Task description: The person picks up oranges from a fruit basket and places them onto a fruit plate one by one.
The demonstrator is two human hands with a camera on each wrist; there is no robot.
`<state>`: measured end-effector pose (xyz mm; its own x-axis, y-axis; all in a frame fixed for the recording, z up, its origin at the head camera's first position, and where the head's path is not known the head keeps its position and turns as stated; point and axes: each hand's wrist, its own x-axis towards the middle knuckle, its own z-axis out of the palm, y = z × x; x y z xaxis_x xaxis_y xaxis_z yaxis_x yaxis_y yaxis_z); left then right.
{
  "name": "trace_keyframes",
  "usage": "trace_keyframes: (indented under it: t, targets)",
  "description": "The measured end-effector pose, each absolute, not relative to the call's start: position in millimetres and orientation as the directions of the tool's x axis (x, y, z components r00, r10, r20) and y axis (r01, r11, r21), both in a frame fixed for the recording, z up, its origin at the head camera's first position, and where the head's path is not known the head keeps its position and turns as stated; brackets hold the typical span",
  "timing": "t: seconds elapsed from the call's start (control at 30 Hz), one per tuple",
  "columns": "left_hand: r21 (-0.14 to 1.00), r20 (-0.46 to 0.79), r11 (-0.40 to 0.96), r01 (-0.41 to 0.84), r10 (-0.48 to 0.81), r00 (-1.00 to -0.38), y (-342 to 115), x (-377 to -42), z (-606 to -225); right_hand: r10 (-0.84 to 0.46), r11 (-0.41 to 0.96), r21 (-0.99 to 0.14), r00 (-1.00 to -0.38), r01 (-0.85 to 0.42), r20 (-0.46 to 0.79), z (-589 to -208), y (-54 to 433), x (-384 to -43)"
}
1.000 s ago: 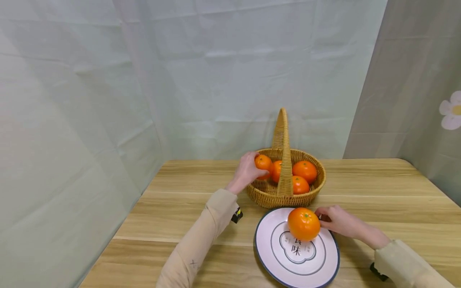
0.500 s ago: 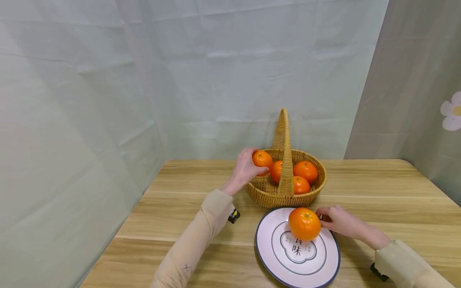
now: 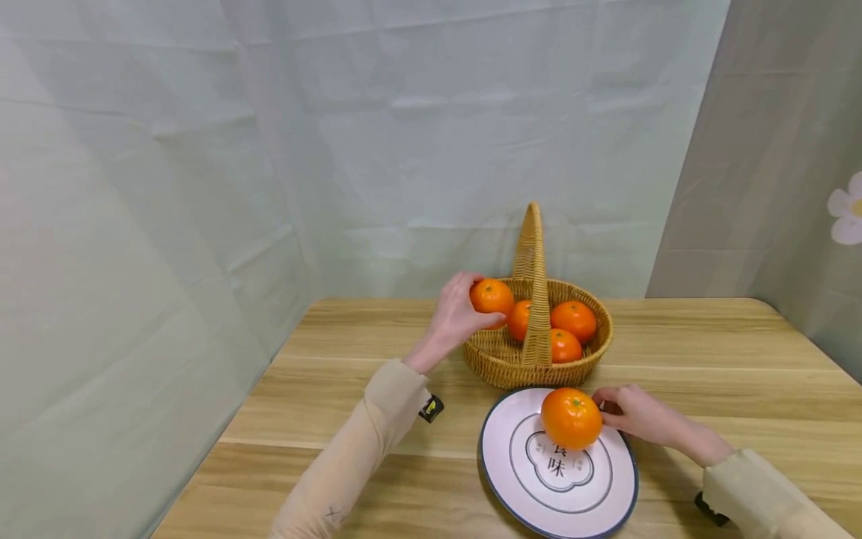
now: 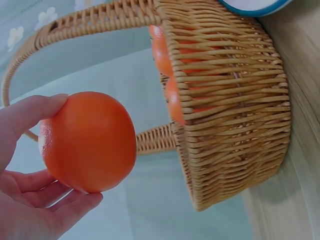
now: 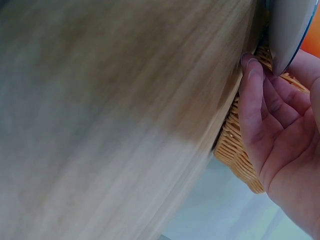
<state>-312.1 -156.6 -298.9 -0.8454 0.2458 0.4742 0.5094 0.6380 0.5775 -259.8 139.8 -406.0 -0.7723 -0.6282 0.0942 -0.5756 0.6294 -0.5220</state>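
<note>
An orange (image 3: pixel 492 296) is gripped in my left hand (image 3: pixel 458 316), between the thumb and curled fingers, over the left side of the wicker basket (image 3: pixel 498 371). The left wrist view shows this orange (image 4: pixel 90 142) held apart from the basket wall, above its rim. My right hand (image 3: pixel 640 414) pinches the right edge of a white plate (image 3: pixel 518 479) with a dark blue rim. In the right wrist view, the fingers (image 5: pixel 252 100) curl beneath the plate's edge. Another orange (image 3: pixel 571 419) sits on the plate, close to the right hand's fingers.
Several oranges lie in the basket, among them a right-hand orange (image 3: pixel 574 320). The tall basket handle (image 3: pixel 536 284) arches over the middle. Basket and plate stand close together on a wooden table (image 3: pixel 364 337). A pale cloth (image 3: pixel 471 150) hangs behind the table.
My left hand has lifted the orange slightly out of the basket, its forearm drawing back a little to the left. The right hand and the plate stay in place.
</note>
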Motion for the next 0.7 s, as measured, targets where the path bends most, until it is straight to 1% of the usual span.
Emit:
trace_keyframes:
  t: [0.33,0.7]
  targets:
    - [0.572,0.497,0.615,0.542,0.266,-0.826,-161,-298,-292,-0.624,0.633,-0.522,-0.776,-0.572,0.093,-404,139,-259]
    - [0.591,0.478,0.589,0.551,0.295,-0.827,-165,-283,-290,-0.623,0.634,-0.529,-0.778,-0.565,0.084,-403,138,-258]
